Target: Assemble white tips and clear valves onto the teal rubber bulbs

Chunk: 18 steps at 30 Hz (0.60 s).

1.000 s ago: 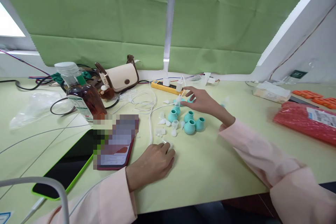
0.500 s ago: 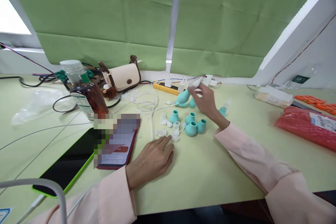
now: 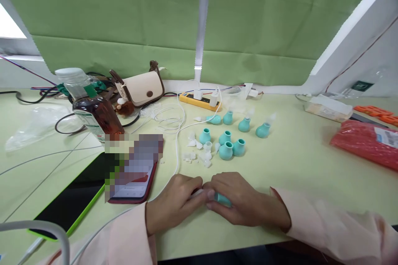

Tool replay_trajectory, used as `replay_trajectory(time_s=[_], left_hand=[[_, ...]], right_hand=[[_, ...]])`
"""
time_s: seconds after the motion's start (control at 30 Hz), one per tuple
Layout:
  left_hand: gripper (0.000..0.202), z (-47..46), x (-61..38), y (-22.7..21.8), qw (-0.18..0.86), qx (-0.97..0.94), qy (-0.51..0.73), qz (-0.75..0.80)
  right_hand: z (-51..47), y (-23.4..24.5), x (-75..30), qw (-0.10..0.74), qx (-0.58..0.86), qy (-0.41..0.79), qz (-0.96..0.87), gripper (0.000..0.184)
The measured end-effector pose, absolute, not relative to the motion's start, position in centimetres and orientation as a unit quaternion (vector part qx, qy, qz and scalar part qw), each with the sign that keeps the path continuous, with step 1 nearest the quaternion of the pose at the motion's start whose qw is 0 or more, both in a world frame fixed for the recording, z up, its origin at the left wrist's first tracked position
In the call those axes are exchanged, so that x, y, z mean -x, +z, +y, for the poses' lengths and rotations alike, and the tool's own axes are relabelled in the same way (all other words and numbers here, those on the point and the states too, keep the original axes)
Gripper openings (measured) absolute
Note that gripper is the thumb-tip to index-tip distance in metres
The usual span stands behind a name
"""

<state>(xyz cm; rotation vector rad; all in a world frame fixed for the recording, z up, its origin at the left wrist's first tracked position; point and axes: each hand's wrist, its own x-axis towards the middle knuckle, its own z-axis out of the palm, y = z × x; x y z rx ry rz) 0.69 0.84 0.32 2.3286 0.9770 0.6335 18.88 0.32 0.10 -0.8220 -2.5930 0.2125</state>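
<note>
L hand (image 3: 180, 198), nearly closed, pinched a white tip (image 3: 197, 193) & R hand (image 3: 238, 198), curled likewise, gripped a teal bulb (image 3: 223, 200) btwn them, long axis approx. L–R, tip twd L, bulb nearer R, over near side of surface (image 3: 311, 174).

We have rounded turquoise bulbs (image 3: 226, 151) right of a red-cased rectangular phone (image 3: 141, 187), before a long yellow plastic power strip (image 3: 200, 103); between our bare left hand (image 3: 178, 199) and bare right hand (image 3: 244, 201) sits, we think, another bulb (image 3: 223, 200).
</note>
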Motion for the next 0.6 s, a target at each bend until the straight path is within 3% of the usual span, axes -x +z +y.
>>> replay_trajectory(time_s=[0.1, 0.23, 0.3, 0.4, 0.5, 0.6], left_hand=[[0.036, 1.0, -1.1, 0.1, 0.338, -0.830, 0.226, 0.381], [0.048, 1.2, -1.4, 0.3, 0.570, -0.671, 0.255, 0.399], [0.050, 1.4, -1.3, 0.4, 0.606, -0.617, 0.280, 0.418], [0.043, 1.7, -1.0, 0.5, 0.456, -0.671, 0.337, 0.478], [0.021, 2.2, -0.7, -0.1, 0.267, -0.755, 0.301, 0.518], [0.015, 2.7, -0.6, -1.0, 0.207, -0.797, 0.251, 0.508]], right_hand=[[0.5, -0.7, -18.8, 0.234, 0.275, 0.093, -0.928, 0.022], [0.8, -0.7, -19.0, 0.250, 0.234, 0.101, -0.934, 0.022], [0.8, -0.6, -19.1, 0.260, 0.223, 0.100, -0.934, 0.019], [0.6, -0.3, -19.2, 0.305, 0.247, 0.127, -0.911, 0.013], [0.4, 0.2, -19.2, 0.334, 0.284, 0.202, -0.876, 0.022], [0.5, 0.3, -19.2, 0.325, 0.325, 0.330, -0.825, 0.027]])
